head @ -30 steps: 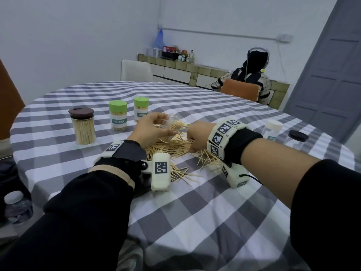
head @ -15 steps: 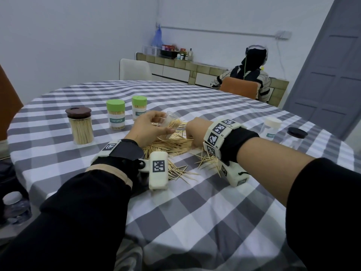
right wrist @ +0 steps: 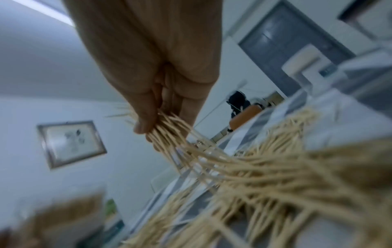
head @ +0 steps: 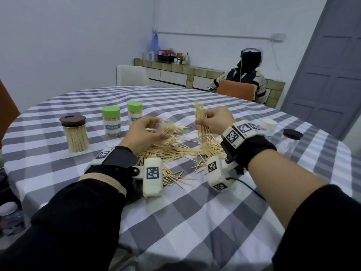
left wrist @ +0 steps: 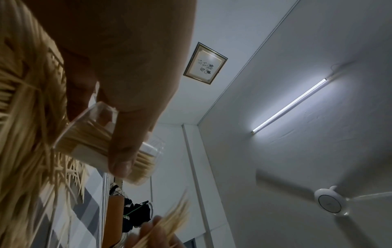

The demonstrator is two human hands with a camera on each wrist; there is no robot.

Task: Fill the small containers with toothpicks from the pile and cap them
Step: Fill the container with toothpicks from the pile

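Above the loose pile of pale wooden toothpicks on the grey-and-white checked tablecloth, your right hand pinches a bundle of toothpicks between thumb and curled fingers; the bundle stands nearly upright, and its lower ends fan out toward the pile. Your left hand curls round a small clear plastic container, tilted on its side over the pile's left edge with its mouth turned toward the right hand; the left wrist view shows it already partly filled. The step in hand looks like feeding this bundle in; before you do, tap or roll the bundle so the sticks lie parallel, since splayed ends will likely catch on the rim; shed the stragglers over the pile, not beyond it. Bring the container's mouth up to meet the bundle; slide the sticks in lengthwise along those already inside; keep the tilt shallow so none spill back out. Two green-capped labelled toothpick containers and a brown-lidded glass jar of toothpicks stand filled at the left; a black round lid and a white-capped clear container wait at the right.
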